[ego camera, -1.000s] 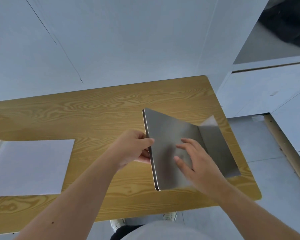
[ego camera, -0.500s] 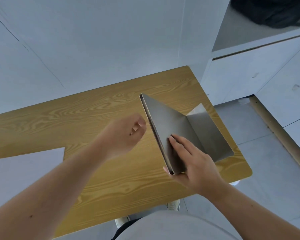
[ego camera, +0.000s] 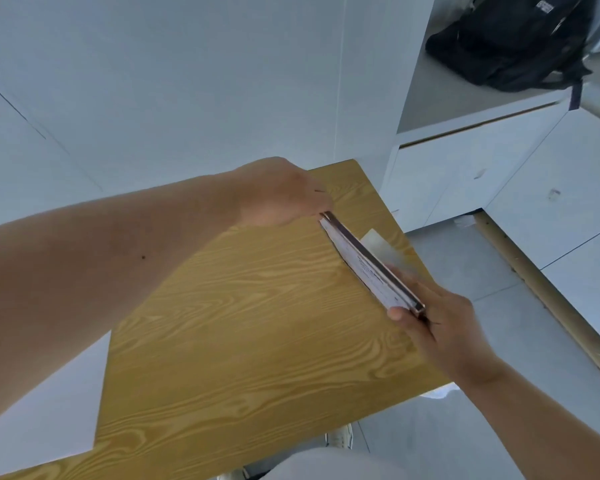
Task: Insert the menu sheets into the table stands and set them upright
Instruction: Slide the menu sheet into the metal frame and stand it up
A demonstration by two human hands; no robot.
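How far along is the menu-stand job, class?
Done: a printed menu sheet sits in the clear acrylic table stand. In hand: left hand and right hand grip the stand's ends over the wooden table. Left: standing it upright, plus the white sheet.

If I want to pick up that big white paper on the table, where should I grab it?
Take the white sheet by its right-hand edge, coming from the bare wood of the table beside it. The sheet lies flat, so a grip from above probably finds nothing to pinch. Its corner near the table's front edge looks easiest to lift with a thumb. Both hands are busy holding the stand now.
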